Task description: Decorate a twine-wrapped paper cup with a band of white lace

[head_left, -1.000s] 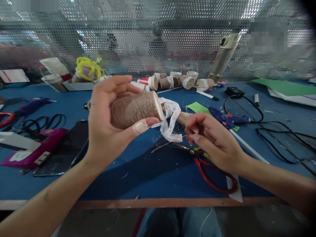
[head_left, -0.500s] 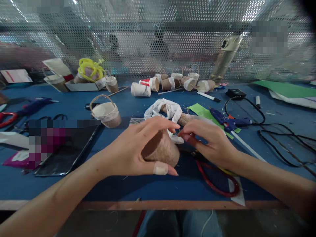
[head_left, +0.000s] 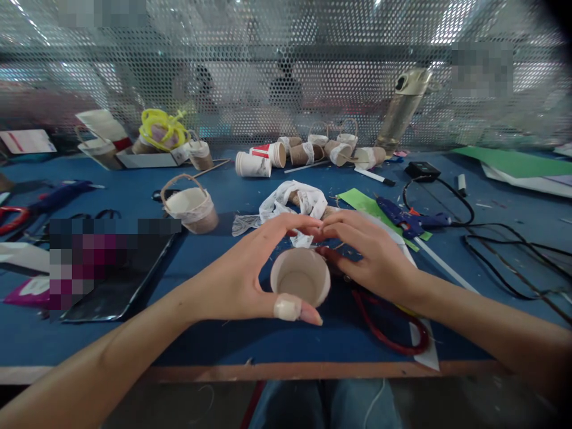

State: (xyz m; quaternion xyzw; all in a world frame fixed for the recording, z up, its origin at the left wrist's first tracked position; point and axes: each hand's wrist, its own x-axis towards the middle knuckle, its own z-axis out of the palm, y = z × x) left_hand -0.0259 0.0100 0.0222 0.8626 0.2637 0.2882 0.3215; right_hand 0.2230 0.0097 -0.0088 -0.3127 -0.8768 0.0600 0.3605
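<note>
Between my hands a paper cup (head_left: pixel 300 280) stands mouth up, its pale inside facing me. My left hand (head_left: pixel 259 268) curves around its left side with fingers and thumb spread wide; a beige bandage wraps the thumb. On the other side my right hand (head_left: pixel 370 250) is bent, its fingers loosely apart, one tip at the cup's right rim. The fingertips of both hands meet or nearly meet behind the cup. Just beyond lies a loop of white lace ribbon (head_left: pixel 272 205), partly covered by my fingers. Red-handled scissors (head_left: pixel 388 333) lie under my right wrist.
A finished little basket (head_left: pixel 196 211) with a twine handle stands left of the lace. Several more wrapped cups (head_left: pixel 308 152) and white paper cups (head_left: pixel 253 165) line the back. A blue glue gun (head_left: pixel 406 217) with black cable lies right; a bottle (head_left: pixel 404 110) leans against the mesh.
The cup has turned from lying tilted, brown side showing, to upright with its mouth toward me. My right hand has moved left, closer to the left fingertips.
</note>
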